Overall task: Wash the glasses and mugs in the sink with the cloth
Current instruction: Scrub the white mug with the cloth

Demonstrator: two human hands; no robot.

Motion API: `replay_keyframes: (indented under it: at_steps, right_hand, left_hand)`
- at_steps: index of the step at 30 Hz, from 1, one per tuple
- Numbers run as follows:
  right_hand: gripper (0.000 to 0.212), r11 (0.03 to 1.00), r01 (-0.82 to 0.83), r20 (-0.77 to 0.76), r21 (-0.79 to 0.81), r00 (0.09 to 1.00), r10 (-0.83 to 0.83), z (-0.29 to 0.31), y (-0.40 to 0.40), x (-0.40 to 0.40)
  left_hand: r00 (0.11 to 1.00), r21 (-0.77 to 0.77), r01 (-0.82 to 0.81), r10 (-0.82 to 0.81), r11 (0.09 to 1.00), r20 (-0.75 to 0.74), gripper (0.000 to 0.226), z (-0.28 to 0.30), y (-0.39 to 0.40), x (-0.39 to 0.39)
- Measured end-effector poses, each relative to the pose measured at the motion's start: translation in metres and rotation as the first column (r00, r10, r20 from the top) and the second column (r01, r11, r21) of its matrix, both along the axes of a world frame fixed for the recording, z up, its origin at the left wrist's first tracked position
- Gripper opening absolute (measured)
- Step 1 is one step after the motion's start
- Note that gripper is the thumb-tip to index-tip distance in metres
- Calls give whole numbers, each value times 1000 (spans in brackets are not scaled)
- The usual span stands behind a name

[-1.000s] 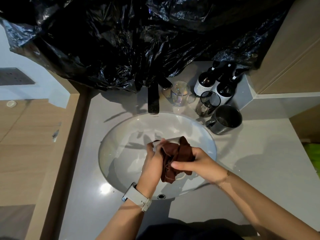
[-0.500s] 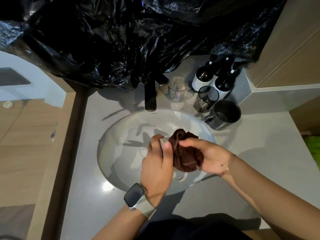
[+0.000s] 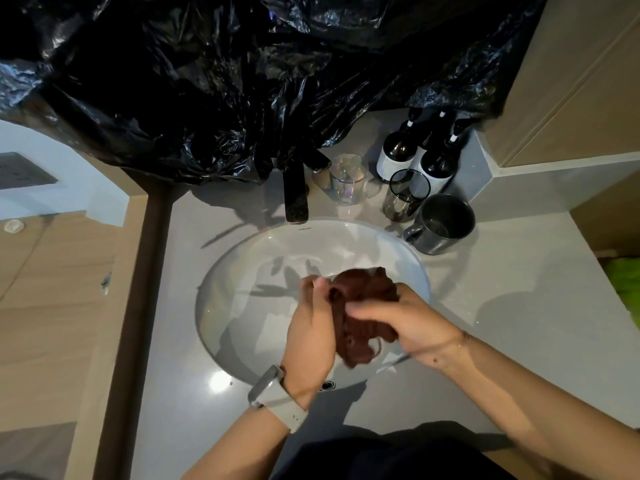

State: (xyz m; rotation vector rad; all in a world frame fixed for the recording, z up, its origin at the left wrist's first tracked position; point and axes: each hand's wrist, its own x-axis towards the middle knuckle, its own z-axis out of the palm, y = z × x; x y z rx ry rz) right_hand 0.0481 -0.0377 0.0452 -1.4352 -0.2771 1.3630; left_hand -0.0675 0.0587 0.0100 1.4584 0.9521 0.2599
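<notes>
While hands scrub, sink rim lettering unreadable.

bare forearms, no sleeves; a pale grey smartwatch straps the left wrist, a thin bracelet rings the right.

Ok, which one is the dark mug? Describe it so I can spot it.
Start at the black tap behind the sink and go right along the counter. Past the clear glass and smoked glass, the dark mug stands nearest the basin: opaque grey, with a handle.
</notes>
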Motion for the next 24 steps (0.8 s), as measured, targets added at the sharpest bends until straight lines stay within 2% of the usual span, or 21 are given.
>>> replay_keyframes:
  at_steps: [1, 2, 4, 6, 7, 8, 9, 10, 12, 13, 15, 17, 18, 20, 21, 22, 24]
  right_hand:
    - [36, 999, 47, -183, -15, 982, -49, -3, 2, 5]
    - [39, 995, 91, -318, -30, 943, -95, -4, 4, 9]
    - [32, 987, 157, -377, -35, 913, -159, -10, 6, 10]
    - [24, 979, 203, -256, 15, 947, -192, -13, 3, 4]
    - [22, 977, 206, -144, 50, 970, -197, -13, -1, 0]
    - [19, 982, 167, 7, 85, 986, -168, -12, -4, -5]
    - [14, 988, 99, 160, 116, 980, -116, -13, -6, -8]
    - [12, 989, 42, 262, 142, 962, -79, -13, -7, -14]
    - [16, 987, 26, 324, 158, 943, -77, -21, -12, -25]
    - [14, 987, 56, 342, 150, 934, -105, -23, -14, -31]
    - [5, 984, 96, 345, 148, 928, -142, -24, -19, -38]
    - [14, 988, 107, 282, 112, 950, -135, -17, -19, -36]
    - [21, 991, 103, 208, 89, 971, -119, -13, -20, -34]
    - [30, 989, 134, -23, 63, 991, -133, -8, -22, -31]
    - [32, 986, 157, -92, 62, 984, -151, -6, -23, -31]
    - [34, 983, 165, -95, 75, 983, -158, -4, -24, -32]
    - [30, 986, 109, 59, 126, 991, -117, -1, -27, -36]
  left_hand:
    - [996, 192, 86, -82, 978, -29, 52, 2, -1, -4]
    - [987, 319, 163, -147, 934, -72, 50, 6, -2, -7]
    - [972, 389, 237, -221, 890, -85, 56, 7, 1, -10]
    - [963, 291, 270, -265, 918, -57, 68, -4, 10, -7]
    - [967, 163, 251, -253, 954, -13, 78, -11, 16, -4]
    - [975, -36, 219, -218, 975, 28, 89, -13, 22, 0]
    - [980, -239, 199, -193, 951, 47, 96, -17, 28, 2]
    - [978, -362, 208, -197, 909, 69, 95, -14, 29, 2]
    - [962, -422, 272, -248, 865, 111, 78, -11, 24, -1]
    - [967, -417, 255, -220, 872, 132, 75, -14, 21, -3]
    - [979, -320, 172, -126, 932, 158, 70, -15, 10, -10]
    - [977, -70, 171, -160, 983, 138, 56, -10, 4, -16]
    - [972, 64, 212, -217, 975, 88, 50, -6, 2, -19]
    - [941, 274, 336, -335, 901, -52, 45, 2, -1, -29]
    - [921, 327, 387, -380, 862, -90, 45, 6, -1, -33]
    - [914, 343, 401, -396, 849, -87, 44, 8, -2, -35]
    - [921, 276, 377, -391, 884, -5, 46, 6, -2, -38]
